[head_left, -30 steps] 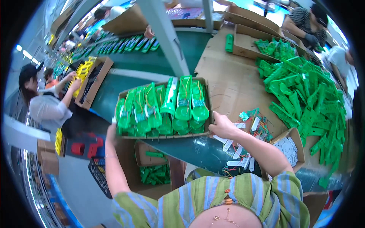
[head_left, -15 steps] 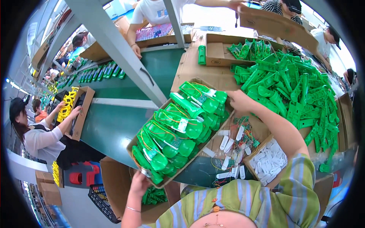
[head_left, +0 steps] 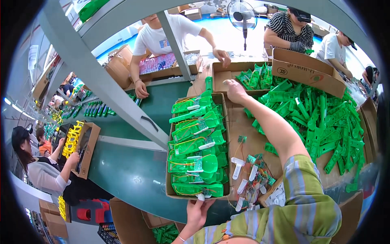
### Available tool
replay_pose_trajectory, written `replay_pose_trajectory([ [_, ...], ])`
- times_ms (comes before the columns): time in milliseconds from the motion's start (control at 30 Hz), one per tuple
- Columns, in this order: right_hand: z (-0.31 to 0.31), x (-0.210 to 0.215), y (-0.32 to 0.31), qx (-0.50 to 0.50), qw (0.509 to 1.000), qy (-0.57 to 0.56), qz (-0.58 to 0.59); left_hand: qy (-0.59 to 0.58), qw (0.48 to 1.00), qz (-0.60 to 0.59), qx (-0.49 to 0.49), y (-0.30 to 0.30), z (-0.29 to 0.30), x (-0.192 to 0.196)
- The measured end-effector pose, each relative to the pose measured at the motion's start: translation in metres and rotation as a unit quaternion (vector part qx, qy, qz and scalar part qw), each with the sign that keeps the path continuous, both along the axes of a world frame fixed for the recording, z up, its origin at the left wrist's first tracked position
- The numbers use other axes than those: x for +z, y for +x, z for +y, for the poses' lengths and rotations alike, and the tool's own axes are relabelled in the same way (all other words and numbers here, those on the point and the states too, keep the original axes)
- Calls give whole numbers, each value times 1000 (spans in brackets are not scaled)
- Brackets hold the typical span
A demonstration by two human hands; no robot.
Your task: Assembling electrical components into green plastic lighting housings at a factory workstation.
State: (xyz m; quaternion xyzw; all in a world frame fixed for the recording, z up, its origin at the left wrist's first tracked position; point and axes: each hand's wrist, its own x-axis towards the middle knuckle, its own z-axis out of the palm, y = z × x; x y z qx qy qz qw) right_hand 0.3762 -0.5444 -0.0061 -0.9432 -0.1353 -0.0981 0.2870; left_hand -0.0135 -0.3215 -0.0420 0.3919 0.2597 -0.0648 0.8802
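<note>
A cardboard box (head_left: 226, 162) packed with rows of green plastic shells (head_left: 197, 162) stands lengthwise before me; wires, small circuit boards and white pieces show on the shells. My left hand (head_left: 197, 214) is closed on its near end, the fingertips partly hidden beneath. My right hand (head_left: 236, 92) reaches forward past this box to a second cardboard box (head_left: 222, 74), its fingers bent over that box's near wall, partly hidden. Several green shells (head_left: 256, 77) sit inside the second box. Right of the packed box lie wired circuit boards and white plastic pieces (head_left: 252, 173).
A large heap of green shells (head_left: 321, 122) covers the right side. A white-piece box (head_left: 277, 197) is partly behind my arm. A grey frame post (head_left: 109, 85) slants across the green table (head_left: 130, 175). Across the table, a co-worker's hand (head_left: 221, 56) hangs near the second box.
The packed box has turned from slanted to nearly straight. My right hand has left its far end and moved to the second box. The raised cardboard flap at the back has come down.
</note>
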Motion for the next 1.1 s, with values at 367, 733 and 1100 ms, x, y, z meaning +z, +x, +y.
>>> replay_pose_trajectory([
  [367, -65, -13, 34, -48, 923, -373, -74, 34, 998, 27, -35, 68, 10, 6],
  [733, -116, 7, 39, -78, 857, -502, 85, 62, 998, -2, -7, 75, 20, 8],
  [1100, -128, 11, 41, -57, 849, -517, 87, 51, 999, 2, -6, 72, 23, 7],
])
